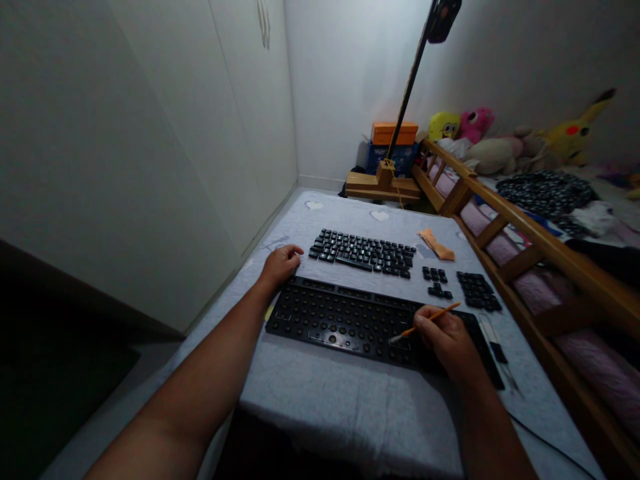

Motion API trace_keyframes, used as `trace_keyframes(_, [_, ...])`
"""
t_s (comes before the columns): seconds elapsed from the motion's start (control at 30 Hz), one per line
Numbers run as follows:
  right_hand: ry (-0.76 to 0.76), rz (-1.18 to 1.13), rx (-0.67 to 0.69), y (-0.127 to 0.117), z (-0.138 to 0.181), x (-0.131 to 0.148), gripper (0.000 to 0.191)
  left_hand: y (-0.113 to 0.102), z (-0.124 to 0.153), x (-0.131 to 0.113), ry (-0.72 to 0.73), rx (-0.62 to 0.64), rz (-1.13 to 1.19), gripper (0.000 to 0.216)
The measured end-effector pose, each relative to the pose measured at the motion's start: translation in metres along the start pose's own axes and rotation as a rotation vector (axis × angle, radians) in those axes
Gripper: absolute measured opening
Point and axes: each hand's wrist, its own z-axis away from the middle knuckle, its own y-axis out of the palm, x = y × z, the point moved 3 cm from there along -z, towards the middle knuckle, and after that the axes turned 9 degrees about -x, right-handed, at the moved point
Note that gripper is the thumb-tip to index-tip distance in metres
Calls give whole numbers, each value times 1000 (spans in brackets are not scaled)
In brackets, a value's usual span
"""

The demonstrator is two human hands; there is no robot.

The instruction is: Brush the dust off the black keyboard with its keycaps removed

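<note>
The right hand [444,331] has its grip closed around a slim orange brush [409,331], its pale tip down at the black keyboard base [320,309], which lies stripped of most keys on the cloth-covered counter [320,383]. The left hand [281,265] rests by the base's far left corner, fingers slightly curled, and I cannot tell whether its grip is closed on anything. Beyond the base, black keycaps [364,251] sit in rows, near a crumpled orange cloth [437,245].
</note>
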Motion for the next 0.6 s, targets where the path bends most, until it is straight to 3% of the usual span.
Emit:
trace_keyframes(0.2, [49,-12,46,3,2,5,29,0,1,-2,4,-2,4,35])
trace_keyframes(0.47, [-17,10,-24,-1,0,1,27,0,0,1,10,-6,-2,35])
trace_keyframes(0.6, [-14,34,27,1,0,-3,28,1,0,3,11,-7,11,34])
